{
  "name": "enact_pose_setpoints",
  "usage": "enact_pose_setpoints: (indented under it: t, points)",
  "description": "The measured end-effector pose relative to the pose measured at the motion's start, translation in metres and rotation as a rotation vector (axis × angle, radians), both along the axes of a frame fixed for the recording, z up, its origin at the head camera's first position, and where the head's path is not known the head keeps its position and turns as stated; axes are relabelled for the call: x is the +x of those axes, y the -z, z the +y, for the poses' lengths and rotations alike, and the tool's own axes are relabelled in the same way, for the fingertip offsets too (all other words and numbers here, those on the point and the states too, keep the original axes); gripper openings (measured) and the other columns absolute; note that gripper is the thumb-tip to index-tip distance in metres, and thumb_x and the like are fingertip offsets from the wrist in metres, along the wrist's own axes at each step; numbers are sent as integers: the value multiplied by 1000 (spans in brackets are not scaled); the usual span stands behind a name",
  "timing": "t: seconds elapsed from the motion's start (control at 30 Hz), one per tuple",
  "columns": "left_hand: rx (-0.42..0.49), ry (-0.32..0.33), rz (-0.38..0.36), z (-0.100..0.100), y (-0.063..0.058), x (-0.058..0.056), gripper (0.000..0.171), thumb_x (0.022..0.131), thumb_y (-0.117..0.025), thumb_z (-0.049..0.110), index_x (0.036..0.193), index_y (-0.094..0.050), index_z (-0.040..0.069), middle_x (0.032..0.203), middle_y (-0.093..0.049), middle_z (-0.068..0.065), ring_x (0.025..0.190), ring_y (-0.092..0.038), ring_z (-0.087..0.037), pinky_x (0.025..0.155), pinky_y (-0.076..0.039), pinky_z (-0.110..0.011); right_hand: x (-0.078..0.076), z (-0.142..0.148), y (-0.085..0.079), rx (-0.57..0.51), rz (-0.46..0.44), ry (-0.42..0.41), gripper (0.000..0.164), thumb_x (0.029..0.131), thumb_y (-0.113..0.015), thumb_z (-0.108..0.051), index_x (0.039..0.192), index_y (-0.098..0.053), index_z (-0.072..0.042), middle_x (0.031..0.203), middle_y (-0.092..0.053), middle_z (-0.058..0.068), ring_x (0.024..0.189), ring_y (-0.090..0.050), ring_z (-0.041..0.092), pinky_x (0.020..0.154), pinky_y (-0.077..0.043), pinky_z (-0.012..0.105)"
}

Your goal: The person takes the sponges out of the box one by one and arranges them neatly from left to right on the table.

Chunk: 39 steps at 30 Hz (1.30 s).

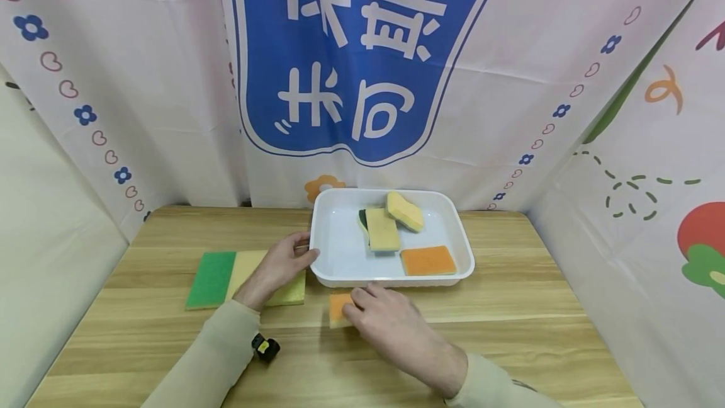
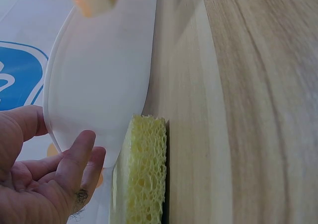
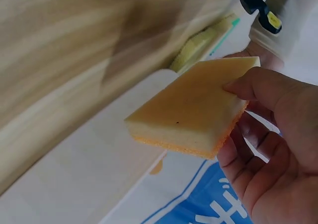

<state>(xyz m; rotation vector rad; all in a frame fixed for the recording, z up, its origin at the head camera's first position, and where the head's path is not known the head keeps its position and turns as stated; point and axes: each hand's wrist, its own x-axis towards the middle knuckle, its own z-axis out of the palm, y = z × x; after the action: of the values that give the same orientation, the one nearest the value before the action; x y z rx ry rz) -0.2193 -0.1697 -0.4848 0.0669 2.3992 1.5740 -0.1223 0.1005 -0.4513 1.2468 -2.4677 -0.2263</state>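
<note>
Orange-and-cream sponge (image 3: 191,100) pinched in right hand (image 1: 391,326), grip narrow, beside white tray (image 1: 351,281) (orange-topped sponge (image 1: 428,260) inside). Left hand (image 1: 286,262): grip holds tray's end.

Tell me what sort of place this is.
Probably a makeshift booth: printed curtains hang behind and beside a wooden table, which bears a white tray holding sponges.
</note>
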Motion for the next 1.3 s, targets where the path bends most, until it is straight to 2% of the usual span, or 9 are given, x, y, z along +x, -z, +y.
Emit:
enact_pose_setpoints:
  t: [0.27, 0.37, 0.6, 0.9, 1.13, 1.3]
  points:
    - [-4, 2, 12, 0, -1, 0, 66, 122, -64, 23, 177, -41, -6, 174, -56, -35, 161, -61, -50, 131, -58, -60, -1, -7, 15, 31, -15, 22, 15, 101, -90, -21, 112, -83, -25, 108, -78, -8, 95, -68, 13, 68, -62, 22]
    - [-7, -3, 9, 1, -2, 0, 66, 122, -64, 23, 177, -41, -6, 175, -55, -34, 161, -61, -50, 132, -58, -60, -2, -10, 20, 47, -28, 29, 15, 101, -90, -21, 114, -84, -26, 109, -79, -8, 94, -68, 13, 66, -61, 21]
    - [-14, -2, 16, -1, -2, 1, 67, 122, -65, 22, 177, -41, -7, 175, -54, -36, 161, -61, -52, 130, -59, -59, -4, -14, 30, 43, 12, 23, 15, 100, -90, -22, 112, -83, -25, 107, -78, -9, 93, -68, 12, 65, -60, 20]
    - [-23, -6, 21, 1, -3, 0, 66, 121, -66, 22, 176, -42, -8, 174, -55, -36, 160, -61, -52, 128, -61, -58, -8, -18, 35, 31, -68, 43, 8, 105, -87, -22, 112, -83, -23, 109, -77, -7, 92, -68, 12, 60, -57, 20]
    - [-28, -13, 16, 1, -2, -1, 65, 121, -66, 20, 175, -42, -8, 174, -55, -36, 159, -62, -52, 127, -62, -57, -10, -24, 39, 54, -127, 78, 15, 106, -86, -20, 120, -84, -24, 115, -79, -6, 97, -72, 12, 59, -62, 22]
    - [-29, -7, 13, 0, -1, -2, 67, 121, -67, 21, 175, -42, -8, 175, -54, -36, 160, -62, -53, 126, -62, -57, -12, -25, 42, 62, -134, 92, 16, 106, -86, -21, 121, -84, -24, 114, -77, -7, 96, -71, 12, 59, -63, 22]
